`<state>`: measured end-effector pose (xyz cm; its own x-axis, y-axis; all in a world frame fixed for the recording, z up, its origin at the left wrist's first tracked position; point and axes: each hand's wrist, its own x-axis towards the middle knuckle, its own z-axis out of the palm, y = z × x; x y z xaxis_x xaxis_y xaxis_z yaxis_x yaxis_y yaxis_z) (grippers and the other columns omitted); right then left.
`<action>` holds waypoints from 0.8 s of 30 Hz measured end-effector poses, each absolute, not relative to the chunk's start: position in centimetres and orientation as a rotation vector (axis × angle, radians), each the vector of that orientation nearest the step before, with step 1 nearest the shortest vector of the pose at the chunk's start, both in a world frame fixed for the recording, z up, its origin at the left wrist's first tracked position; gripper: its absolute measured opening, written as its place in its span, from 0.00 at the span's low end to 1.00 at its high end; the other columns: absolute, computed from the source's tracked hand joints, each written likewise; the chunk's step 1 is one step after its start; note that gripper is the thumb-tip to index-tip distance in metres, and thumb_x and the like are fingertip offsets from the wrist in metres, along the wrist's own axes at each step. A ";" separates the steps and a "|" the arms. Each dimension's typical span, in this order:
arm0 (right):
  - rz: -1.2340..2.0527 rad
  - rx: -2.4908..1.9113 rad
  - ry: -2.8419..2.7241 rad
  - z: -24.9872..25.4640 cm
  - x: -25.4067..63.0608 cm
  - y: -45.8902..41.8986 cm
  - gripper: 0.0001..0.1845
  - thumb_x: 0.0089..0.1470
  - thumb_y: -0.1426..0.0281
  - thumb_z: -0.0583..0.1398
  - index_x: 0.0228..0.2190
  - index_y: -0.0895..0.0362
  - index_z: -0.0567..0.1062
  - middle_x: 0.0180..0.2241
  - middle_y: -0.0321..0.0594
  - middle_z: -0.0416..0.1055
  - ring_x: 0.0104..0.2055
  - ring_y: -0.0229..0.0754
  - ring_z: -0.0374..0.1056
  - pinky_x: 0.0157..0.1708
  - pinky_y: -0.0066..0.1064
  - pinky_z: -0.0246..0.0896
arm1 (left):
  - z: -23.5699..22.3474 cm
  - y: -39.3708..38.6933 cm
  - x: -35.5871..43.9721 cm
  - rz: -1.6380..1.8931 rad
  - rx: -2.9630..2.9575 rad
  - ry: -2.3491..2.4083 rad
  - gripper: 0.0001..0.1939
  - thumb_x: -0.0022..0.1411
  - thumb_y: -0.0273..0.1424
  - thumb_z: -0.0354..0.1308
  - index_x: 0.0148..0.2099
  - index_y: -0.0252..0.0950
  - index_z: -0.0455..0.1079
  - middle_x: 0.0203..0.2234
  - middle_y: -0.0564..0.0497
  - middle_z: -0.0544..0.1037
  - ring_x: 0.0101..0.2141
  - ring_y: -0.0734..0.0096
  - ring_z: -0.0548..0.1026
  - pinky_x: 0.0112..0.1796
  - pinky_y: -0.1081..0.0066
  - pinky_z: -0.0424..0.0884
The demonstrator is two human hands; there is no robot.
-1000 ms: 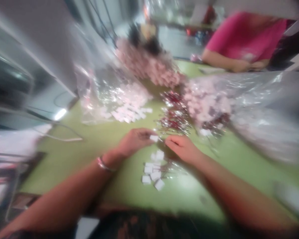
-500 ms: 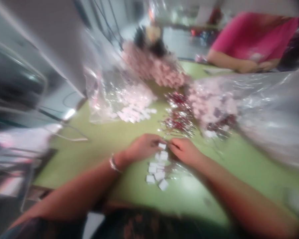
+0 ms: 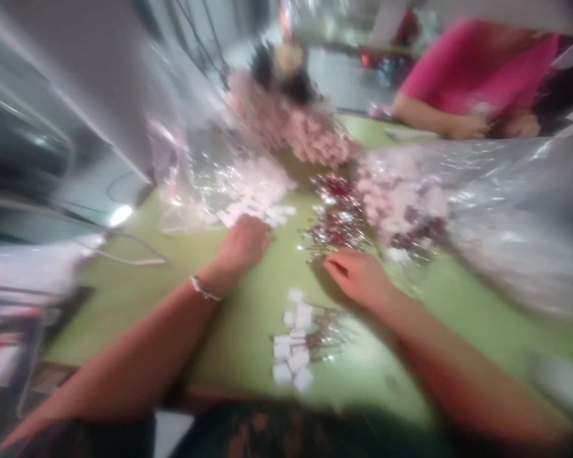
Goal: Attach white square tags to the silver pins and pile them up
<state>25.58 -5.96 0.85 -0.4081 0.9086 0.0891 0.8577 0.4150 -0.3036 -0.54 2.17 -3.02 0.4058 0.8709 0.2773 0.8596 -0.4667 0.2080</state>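
My left hand [image 3: 245,243] reaches to the near edge of a heap of small white pieces [image 3: 279,215]; its fingertips are hidden beneath it and blurred. My right hand [image 3: 358,273] is closed, thumb and fingers drawn together, just in front of a pile of shiny red and silver stems [image 3: 337,229]. Whatever those fingers hold is too small and blurred to make out. Between my forearms lies a group of thin stems with white square pieces [image 3: 298,359] at their left ends, on the green table [image 3: 229,356].
A clear plastic bag [image 3: 181,203] stands behind the white heap. Pink bunches [image 3: 315,137] lie at the back, and a large plastic bag [image 3: 510,242] with pink pieces fills the right. Across the table sits a person in a pink top [image 3: 477,76]. A cable [image 3: 138,259] lies left.
My left hand has moved left and away from my right hand to the white heap. My right hand has stayed near the stems. The stems with white pieces now show more fully.
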 end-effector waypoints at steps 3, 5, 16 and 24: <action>0.067 -1.731 -2.404 0.2 26.0 -4.7 0.10 0.60 0.68 0.54 0.35 0.55 0.76 0.37 0.41 0.72 0.36 0.41 0.66 0.30 0.31 0.52 | -2.1 2.1 -0.1 0.478 2.512 1.726 0.11 0.63 0.35 0.54 0.34 0.35 0.73 0.32 0.44 0.75 0.39 0.58 0.69 0.42 0.61 0.67; 0.009 -1.737 -2.471 -0.3 25.9 -4.4 0.11 0.61 0.70 0.52 0.35 0.56 0.75 0.38 0.43 0.71 0.38 0.43 0.66 0.30 0.32 0.52 | -1.5 1.9 0.0 0.518 2.439 1.787 0.08 0.62 0.33 0.54 0.33 0.36 0.72 0.31 0.45 0.74 0.38 0.58 0.70 0.39 0.62 0.67; 0.311 -1.534 -2.249 1.0 25.0 -6.5 0.08 0.58 0.70 0.52 0.33 0.56 0.71 0.28 0.39 0.73 0.28 0.40 0.65 0.28 0.31 0.52 | -1.2 -2.4 2.0 0.763 1.386 1.133 0.18 0.59 0.39 0.60 0.49 0.35 0.74 0.27 0.48 0.79 0.22 0.74 0.71 0.26 0.71 0.69; 0.324 -1.349 -2.201 0.8 24.8 -6.9 0.10 0.60 0.70 0.52 0.34 0.55 0.74 0.32 0.40 0.74 0.34 0.40 0.68 0.33 0.31 0.59 | -1.6 -3.0 3.3 0.801 1.169 0.960 0.19 0.52 0.29 0.66 0.47 0.36 0.73 0.30 0.51 0.78 0.28 0.76 0.73 0.32 0.72 0.69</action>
